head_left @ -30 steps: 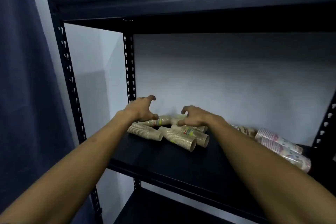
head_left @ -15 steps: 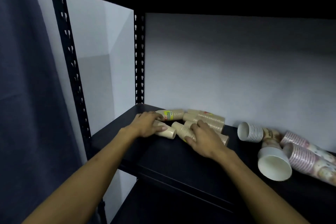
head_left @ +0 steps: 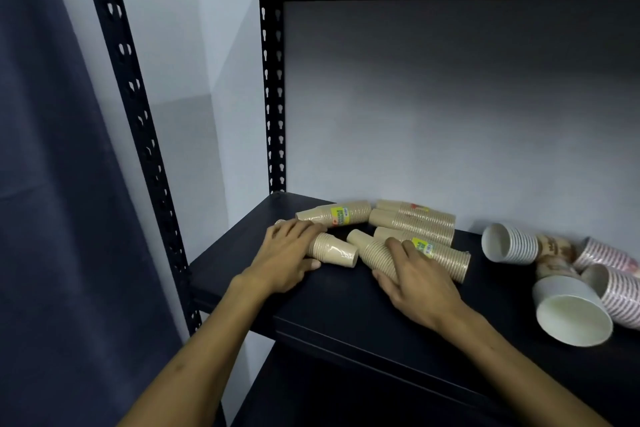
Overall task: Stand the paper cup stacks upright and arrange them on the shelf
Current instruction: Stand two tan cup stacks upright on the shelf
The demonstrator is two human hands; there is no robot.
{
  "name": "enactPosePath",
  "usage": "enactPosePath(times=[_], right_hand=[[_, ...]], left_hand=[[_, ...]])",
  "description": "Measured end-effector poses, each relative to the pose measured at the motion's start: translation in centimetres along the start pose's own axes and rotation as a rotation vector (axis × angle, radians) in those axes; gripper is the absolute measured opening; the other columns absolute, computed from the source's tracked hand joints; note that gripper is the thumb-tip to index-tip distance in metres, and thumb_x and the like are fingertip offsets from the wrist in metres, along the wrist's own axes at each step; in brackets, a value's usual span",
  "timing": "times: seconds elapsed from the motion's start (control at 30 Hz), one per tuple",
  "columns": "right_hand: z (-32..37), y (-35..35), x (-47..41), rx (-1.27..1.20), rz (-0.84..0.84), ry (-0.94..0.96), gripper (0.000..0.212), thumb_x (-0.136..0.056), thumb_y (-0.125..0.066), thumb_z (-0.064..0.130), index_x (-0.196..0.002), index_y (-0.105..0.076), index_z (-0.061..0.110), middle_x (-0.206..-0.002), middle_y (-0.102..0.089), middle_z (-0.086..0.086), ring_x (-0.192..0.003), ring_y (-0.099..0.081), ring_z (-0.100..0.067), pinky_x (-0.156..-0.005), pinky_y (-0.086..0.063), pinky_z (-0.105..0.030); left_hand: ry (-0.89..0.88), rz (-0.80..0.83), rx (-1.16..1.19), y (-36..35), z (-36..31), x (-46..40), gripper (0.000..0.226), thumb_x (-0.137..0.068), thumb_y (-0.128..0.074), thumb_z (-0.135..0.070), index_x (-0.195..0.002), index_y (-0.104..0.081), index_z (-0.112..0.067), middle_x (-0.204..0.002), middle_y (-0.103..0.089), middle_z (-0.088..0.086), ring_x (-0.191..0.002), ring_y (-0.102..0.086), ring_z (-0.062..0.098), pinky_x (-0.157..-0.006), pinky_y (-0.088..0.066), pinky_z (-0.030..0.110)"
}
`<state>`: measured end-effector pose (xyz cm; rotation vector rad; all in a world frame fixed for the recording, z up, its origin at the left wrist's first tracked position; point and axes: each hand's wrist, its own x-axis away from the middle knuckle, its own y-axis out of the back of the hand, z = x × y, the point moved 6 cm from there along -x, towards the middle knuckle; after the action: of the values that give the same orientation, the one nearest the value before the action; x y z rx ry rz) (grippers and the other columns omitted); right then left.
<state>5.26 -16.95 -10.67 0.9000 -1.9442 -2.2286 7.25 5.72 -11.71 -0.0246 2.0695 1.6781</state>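
we take the shelf's rear left post [head_left: 273, 97] as our landmark. just right of its foot, on the black shelf board [head_left: 346, 302], lie the brown paper cup stacks, all on their sides in a loose heap. our left hand [head_left: 287, 260] wraps a short brown stack [head_left: 334, 250], fingers curled over the top and thumb tucked under the front, which we judge is the grip needed to tip it onto its base. our right hand [head_left: 415, 277] lies over a second brown stack [head_left: 374, 253] that points toward the post, fingers bent across it and thumb at its near side, likely for the same lift. behind them, a labelled stack [head_left: 337, 215] rests closest to the post, with two more brown stacks [head_left: 415, 220] against the wall and another labelled one [head_left: 443, 258] beside our right hand. none stands upright yet, so the task looks barely begun.

far right of the post, white and pink patterned stacks [head_left: 512, 243] sprawl on their sides, one large white cup mouth [head_left: 573, 317] facing us. that group runs off the frame edge, so we cannot count it. the brown stack under our left palm is partly hidden, and the label print is too small to read.
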Motion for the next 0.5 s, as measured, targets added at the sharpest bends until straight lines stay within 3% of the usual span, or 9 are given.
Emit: enactPosePath(times=[0.07,0.17,0.27,0.33,0.5], right_hand=[[-0.3,-0.1,-0.1,-0.04,0.008,-0.008,0.055,-0.097,-0.045,0.055,-0.139,-0.04,0.018,-0.122,-0.056,-0.003,-0.1,-0.062,-0.021,-0.073,-0.046,-0.03],[-0.6,-0.1,-0.2,-0.244,-0.022,-0.026,0.063,-0.098,-0.049,0.052,-0.149,-0.033,0.018,-0.134,-0.048,0.0,-0.116,-0.054,-0.019,-0.089,-0.045,-0.029],[-0.4,0.3,0.3,-0.645,-0.061,-0.071,0.068,-0.097,-0.052,0.049,-0.155,-0.022,0.027,-0.134,-0.036,0.017,-0.122,-0.04,0.004,-0.097,-0.029,-0.006],[-0.2,0.1,0.6,-0.842,-0.058,-0.089,0.066,-0.096,-0.056,0.046,-0.15,-0.019,0.041,-0.137,-0.035,0.027,-0.124,-0.037,0.016,-0.098,-0.027,0.0],[-0.8,-1.1,0.2,-1.065,0.009,-0.117,0.077,-0.088,-0.067,0.043,-0.148,-0.019,0.036,-0.148,-0.039,0.01,-0.133,-0.045,-0.002,-0.109,-0.039,-0.025]], left_hand=[[-0.004,-0.005,-0.025,0.6,0.1,-0.1,0.059,-0.09,-0.065,-0.039,-0.143,-0.039,-0.038,-0.145,-0.044,-0.016,-0.136,-0.034,0.014,-0.11,-0.016,0.034],[-0.003,-0.108,0.007,0.5,0.2,0.7,0.057,-0.087,-0.067,-0.039,-0.14,-0.045,-0.038,-0.139,-0.05,-0.018,-0.13,-0.039,0.014,-0.105,-0.014,0.029],[0.037,-0.198,0.078,0.1,0.4,1.7,0.055,-0.087,-0.067,-0.042,-0.138,-0.048,-0.038,-0.134,-0.052,-0.019,-0.128,-0.041,0.013,-0.104,-0.011,0.026],[0.099,-0.285,0.172,0.6,0.5,1.9,0.05,-0.09,-0.062,-0.044,-0.138,-0.049,-0.038,-0.132,-0.054,-0.018,-0.125,-0.043,0.012,-0.102,-0.015,0.027],[0.279,-0.388,0.545,1.5,2.0,2.7,0.052,-0.09,-0.056,-0.05,-0.14,-0.046,-0.037,-0.131,-0.056,-0.018,-0.118,-0.046,0.009,-0.101,-0.031,0.035]])
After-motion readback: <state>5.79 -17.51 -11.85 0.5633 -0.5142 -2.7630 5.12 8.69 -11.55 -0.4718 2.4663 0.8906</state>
